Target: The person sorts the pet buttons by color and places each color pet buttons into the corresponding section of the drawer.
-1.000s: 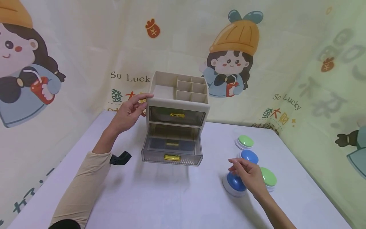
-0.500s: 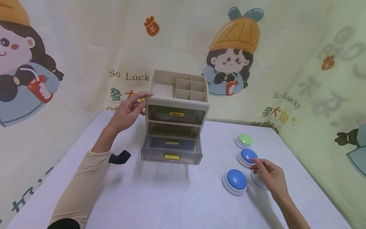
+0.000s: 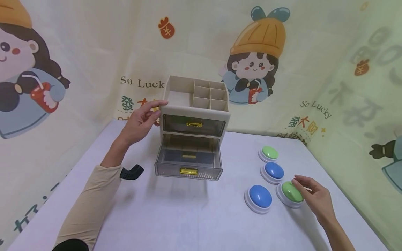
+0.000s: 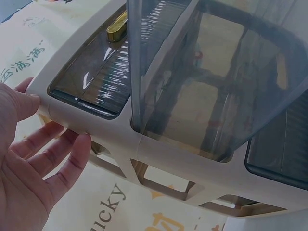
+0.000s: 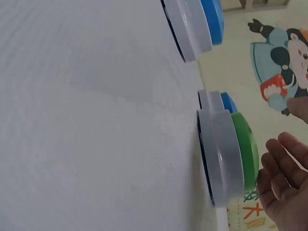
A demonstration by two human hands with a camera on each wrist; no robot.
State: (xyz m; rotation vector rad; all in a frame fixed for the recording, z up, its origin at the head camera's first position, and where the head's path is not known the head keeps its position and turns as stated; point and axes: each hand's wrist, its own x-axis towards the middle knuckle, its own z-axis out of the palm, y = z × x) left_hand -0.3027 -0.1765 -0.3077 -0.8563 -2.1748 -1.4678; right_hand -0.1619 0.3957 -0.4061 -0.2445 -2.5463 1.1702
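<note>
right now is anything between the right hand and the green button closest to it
Nothing visible: the right hand is close beside that green button, while the front blue button and rear blue button lie to its left.

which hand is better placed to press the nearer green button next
The right hand, I'd say: it is close beside the nearer green button and appears to hold nothing. The left hand touches the drawer unit, away from all four buttons.
</note>
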